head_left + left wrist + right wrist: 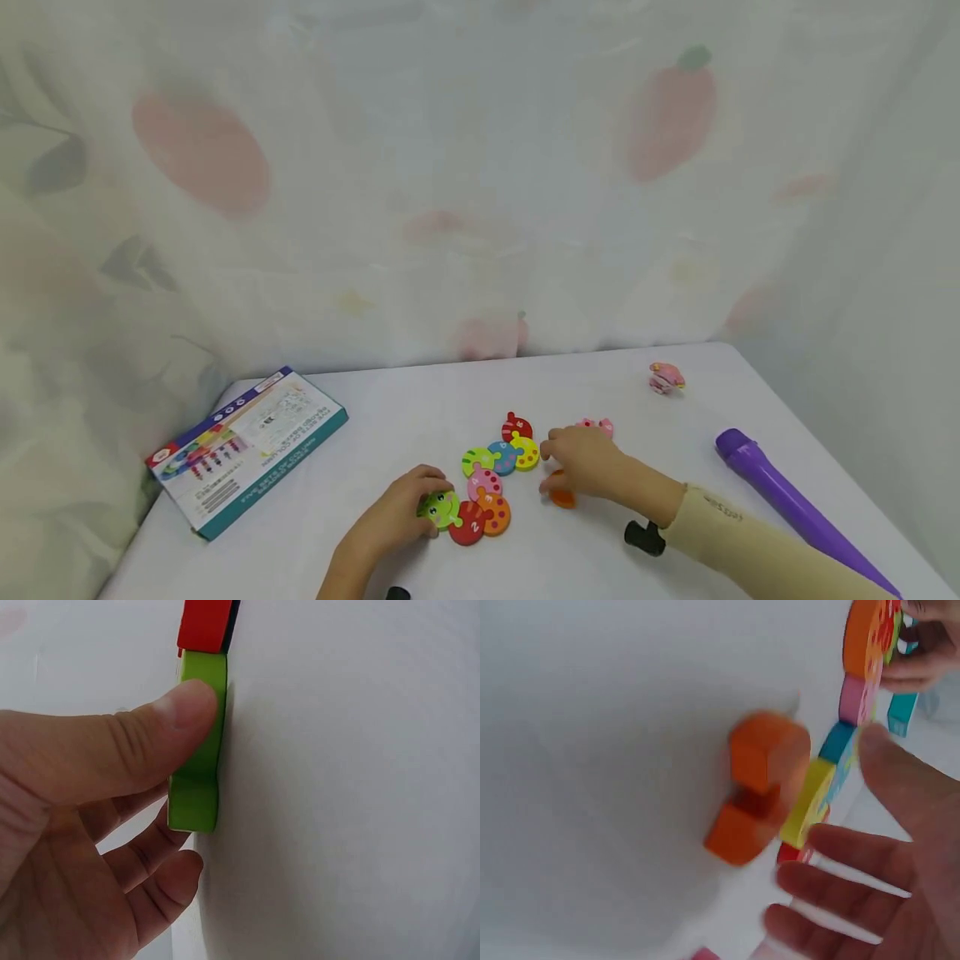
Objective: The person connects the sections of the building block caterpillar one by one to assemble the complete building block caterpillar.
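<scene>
A chain of joined number puzzle pieces forms a curved caterpillar on the white table, in red, orange, pink, green, blue and yellow. My left hand grips its green smiling head piece, the thumb lying on the green edge in the left wrist view. Just right of the chain, my right hand hovers with thumb and fingers spread. Below its fingers lies a loose orange piece with a notch, apart from the fingertips in the right wrist view. Behind this hand a pink piece is partly hidden.
A flat puzzle box lies at the left of the table. A small pink object sits near the back right. The purple microphone-shaped stick lies along the right side. A patterned curtain hangs behind the table.
</scene>
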{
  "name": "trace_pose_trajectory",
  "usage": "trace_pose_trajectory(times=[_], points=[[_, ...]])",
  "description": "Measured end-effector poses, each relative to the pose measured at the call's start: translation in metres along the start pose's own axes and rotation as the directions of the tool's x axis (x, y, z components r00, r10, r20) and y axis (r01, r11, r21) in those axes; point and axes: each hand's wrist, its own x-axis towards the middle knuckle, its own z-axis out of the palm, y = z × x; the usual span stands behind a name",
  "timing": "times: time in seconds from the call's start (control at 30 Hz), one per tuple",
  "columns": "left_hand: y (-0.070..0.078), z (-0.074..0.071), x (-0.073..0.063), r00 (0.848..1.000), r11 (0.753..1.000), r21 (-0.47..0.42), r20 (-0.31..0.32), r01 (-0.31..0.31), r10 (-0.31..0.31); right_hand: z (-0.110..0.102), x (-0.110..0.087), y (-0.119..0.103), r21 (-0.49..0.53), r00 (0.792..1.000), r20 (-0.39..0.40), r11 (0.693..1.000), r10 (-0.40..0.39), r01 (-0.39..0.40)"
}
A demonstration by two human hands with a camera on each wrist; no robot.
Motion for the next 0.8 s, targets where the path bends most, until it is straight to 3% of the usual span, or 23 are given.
trace_pose_trajectory(times=[0.17,0.33,0.47,0.53,0.63,0.73,0.8], points=[[0.000,-0.002,0.000,1.000,1.000,0.010,0.004,0.010,-0.010,0.013,-0.008,-0.007,-0.063,0.996,0.080,0.998,0.025,-0.020],[0.001,-0.001,0.001,1.000,1.000,0.006,0.009,0.004,-0.004,0.013,-0.008,-0.005,-0.074,0.996,0.086,0.997,0.006,0.000],[0.000,-0.001,0.000,1.000,1.000,0.008,0.007,-0.004,0.003,0.014,-0.010,0.001,0.119,0.999,0.021,0.992,-0.044,0.042],[0.000,-0.001,0.000,1.000,1.000,0.007,0.008,-0.008,0.008,0.018,-0.012,0.005,0.270,0.998,-0.024,0.961,-0.051,0.055],[0.000,-0.001,-0.001,1.000,1.000,0.004,0.009,-0.009,0.009,0.028,-0.017,0.010,0.449,0.996,-0.090,0.891,-0.025,0.063],[0.001,-0.002,-0.001,1.000,1.000,0.003,0.009,-0.007,0.007,0.036,-0.025,0.015,0.529,0.991,-0.130,0.847,0.023,0.050],[0.001,-0.002,-0.001,1.000,1.000,0.004,0.008,-0.010,0.010,0.039,-0.031,0.016,0.539,0.989,-0.139,0.842,0.045,0.037]])
